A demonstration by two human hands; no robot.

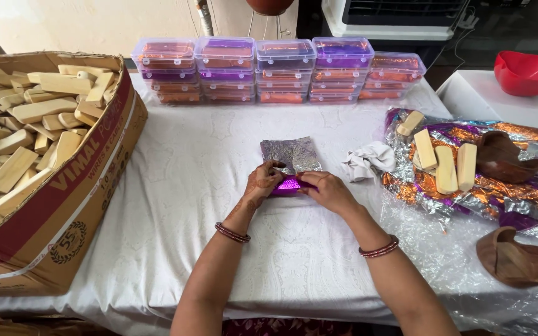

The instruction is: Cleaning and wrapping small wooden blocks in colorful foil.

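A: Now, what is held by the fingers?

B: A small purple foil bundle (289,185) is pinched by the left hand (261,182) and the right hand (326,190), mid-table, on a silver foil sheet (291,154).

A: What is nearby?

B: A white cloth (368,160) is seen just right.

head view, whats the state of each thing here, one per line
left hand: pinching the purple foil piece
right hand: pressing the same piece
foil piece: part-wrapped, on the cloth, foil sheet flat behind it
carton: open, full of bare wooden blocks
plastic boxes: lidded, stacked in a row
four blocks: unwrapped, lying on the foil pile
rag: crumpled
red bowl: upright, contents not visible
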